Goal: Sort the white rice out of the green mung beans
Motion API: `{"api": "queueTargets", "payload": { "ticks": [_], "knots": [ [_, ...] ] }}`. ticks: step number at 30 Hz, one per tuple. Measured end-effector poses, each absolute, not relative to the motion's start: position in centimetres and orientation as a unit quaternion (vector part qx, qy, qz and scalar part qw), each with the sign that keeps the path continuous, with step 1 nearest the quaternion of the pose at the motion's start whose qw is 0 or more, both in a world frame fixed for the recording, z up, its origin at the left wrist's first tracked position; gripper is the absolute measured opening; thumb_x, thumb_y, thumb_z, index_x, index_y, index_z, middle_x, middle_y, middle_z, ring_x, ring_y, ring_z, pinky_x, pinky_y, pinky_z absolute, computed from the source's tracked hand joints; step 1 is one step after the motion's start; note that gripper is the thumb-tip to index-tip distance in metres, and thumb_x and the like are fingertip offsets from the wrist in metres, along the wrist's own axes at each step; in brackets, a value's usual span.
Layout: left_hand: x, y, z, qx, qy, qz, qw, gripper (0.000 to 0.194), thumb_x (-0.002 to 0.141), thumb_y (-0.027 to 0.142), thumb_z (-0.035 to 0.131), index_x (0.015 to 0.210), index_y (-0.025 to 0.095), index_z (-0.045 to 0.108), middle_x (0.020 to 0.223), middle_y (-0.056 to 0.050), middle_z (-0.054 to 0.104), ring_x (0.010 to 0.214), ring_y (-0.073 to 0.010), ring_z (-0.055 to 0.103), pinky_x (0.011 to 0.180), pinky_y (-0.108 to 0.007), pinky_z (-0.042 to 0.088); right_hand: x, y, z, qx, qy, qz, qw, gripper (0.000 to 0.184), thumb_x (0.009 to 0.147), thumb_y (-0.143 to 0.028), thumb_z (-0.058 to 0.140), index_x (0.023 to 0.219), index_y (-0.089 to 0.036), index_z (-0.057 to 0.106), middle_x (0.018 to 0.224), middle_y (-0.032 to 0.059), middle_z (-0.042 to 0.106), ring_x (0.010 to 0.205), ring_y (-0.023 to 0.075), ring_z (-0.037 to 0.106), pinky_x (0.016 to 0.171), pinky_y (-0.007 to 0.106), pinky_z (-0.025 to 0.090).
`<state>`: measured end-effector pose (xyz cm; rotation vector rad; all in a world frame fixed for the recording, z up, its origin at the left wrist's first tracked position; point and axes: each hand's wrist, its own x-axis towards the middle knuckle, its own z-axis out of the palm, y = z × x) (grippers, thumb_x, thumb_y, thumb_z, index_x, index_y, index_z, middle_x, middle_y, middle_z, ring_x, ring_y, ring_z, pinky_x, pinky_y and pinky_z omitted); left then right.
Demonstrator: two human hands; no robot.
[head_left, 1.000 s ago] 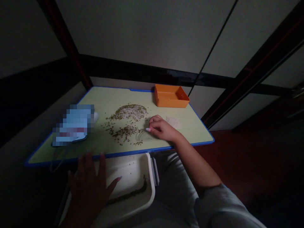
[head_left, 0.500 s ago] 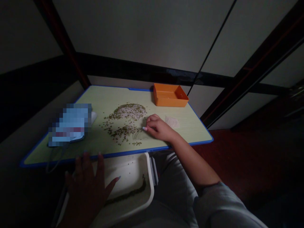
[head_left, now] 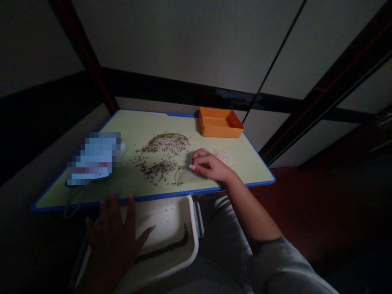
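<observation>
Right hand (head_left: 210,166), curled closed beside green-and-pale grains (head_left: 168,143) on desk (head_left: 245,171), hides any hold; left hand (head_left: 113,241) spreads, visibly gripping nothing, over white tub (head_left: 195,232), perhaps steadying it.

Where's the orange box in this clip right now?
In the head view, the orange box sits at the far right part of the yellow board, beyond the right hand and the small pale pile.

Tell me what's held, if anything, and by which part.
Left hand: spread, holding nothing visible. Right hand: fingers curled, so any hold cannot be told.
</observation>
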<state>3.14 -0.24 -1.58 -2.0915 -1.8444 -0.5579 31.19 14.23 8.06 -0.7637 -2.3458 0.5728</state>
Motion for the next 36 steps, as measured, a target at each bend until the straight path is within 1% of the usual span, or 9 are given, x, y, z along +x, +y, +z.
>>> {"api": "queueTargets", "payload": {
  "ticks": [5, 9, 13, 18, 23, 28, 36],
  "knots": [
    [3.1, -0.3, -1.6, -0.727, -0.645, -0.190, 0.141, 0.093, 0.082, 0.049, 0.054, 0.148, 0.023, -0.005, 0.160, -0.022, -0.003, 0.148, -0.0398, 0.001, 0.111, -0.072, 0.013, 30.9, 14.1, 8.1, -0.283, -0.889, 0.226, 0.281, 0.028, 0.092, -0.030, 0.055, 0.067, -0.018, 0.055, 0.083, 0.0039, 0.053, 0.089, 0.0177, 0.048, 0.089, 0.035, 0.040],
    [3.3, -0.4, -1.4, -0.725, -0.645, -0.199, 0.137, 0.094, 0.081, 0.048, 0.055, 0.149, 0.025, -0.006, 0.160, -0.022, -0.003, 0.148, -0.0410, 0.002, 0.111, -0.073, 0.013, 30.3, 14.1, 8.0, -0.284, -0.893, 0.209, 0.279, 0.027, 0.092, -0.030, 0.055, 0.067, -0.018, 0.056, 0.083, 0.0040, 0.054, 0.089, 0.0180, 0.048, 0.088, 0.035, 0.040],
    [3.3, -0.4, -1.4, -0.727, -0.643, -0.198, 0.137, 0.092, 0.081, 0.048, 0.054, 0.149, 0.023, -0.004, 0.160, -0.022, -0.004, 0.148, -0.0400, 0.001, 0.112, -0.072, 0.012, 29.6, 14.2, 7.6, -0.291, -0.894, 0.171, 0.297, 0.025, 0.092, -0.028, 0.054, 0.069, -0.018, 0.056, 0.082, 0.0041, 0.053, 0.087, 0.0175, 0.047, 0.087, 0.033, 0.040],
    [3.2, -0.3, -1.4, -0.726, -0.644, -0.212, 0.115, 0.089, 0.082, 0.048, 0.053, 0.148, 0.025, -0.003, 0.160, -0.020, -0.005, 0.148, -0.0389, -0.001, 0.112, -0.073, 0.009, 29.5, 14.2, 7.5, -0.305, -0.887, 0.148, 0.313, 0.028, 0.092, -0.028, 0.052, 0.066, -0.019, 0.052, 0.080, 0.0036, 0.052, 0.085, 0.0175, 0.046, 0.086, 0.034, 0.039],
    [3.1, -0.3, -1.4, -0.729, -0.645, -0.200, 0.116, 0.088, 0.083, 0.047, 0.052, 0.148, 0.020, 0.000, 0.160, -0.022, -0.004, 0.148, -0.0401, -0.001, 0.112, -0.072, 0.009, 30.7, 14.4, 7.7, -0.331, -0.867, 0.151, 0.341, 0.032, 0.094, -0.030, 0.049, 0.063, -0.019, 0.049, 0.081, 0.0040, 0.052, 0.085, 0.0176, 0.047, 0.085, 0.034, 0.039],
    [3.0, -0.3, -1.6, -0.729, -0.639, -0.209, 0.130, 0.090, 0.081, 0.049, 0.054, 0.148, 0.025, -0.002, 0.160, -0.019, -0.004, 0.148, -0.0386, 0.000, 0.111, -0.073, 0.010, 31.9, 14.7, 7.6, -0.342, -0.869, 0.149, 0.324, 0.032, 0.093, -0.030, 0.052, 0.062, -0.019, 0.049, 0.080, 0.0038, 0.052, 0.083, 0.0175, 0.047, 0.083, 0.034, 0.039],
    [3.0, -0.3, -1.7, -0.729, -0.638, -0.205, 0.142, 0.092, 0.081, 0.047, 0.055, 0.149, 0.025, -0.003, 0.161, -0.019, -0.003, 0.148, -0.0384, 0.002, 0.111, -0.073, 0.012, 32.5, 14.7, 7.2, -0.346, -0.868, 0.161, 0.317, 0.029, 0.091, -0.027, 0.054, 0.064, -0.018, 0.053, 0.080, 0.0035, 0.051, 0.084, 0.0173, 0.047, 0.083, 0.034, 0.038]
  ]
}}
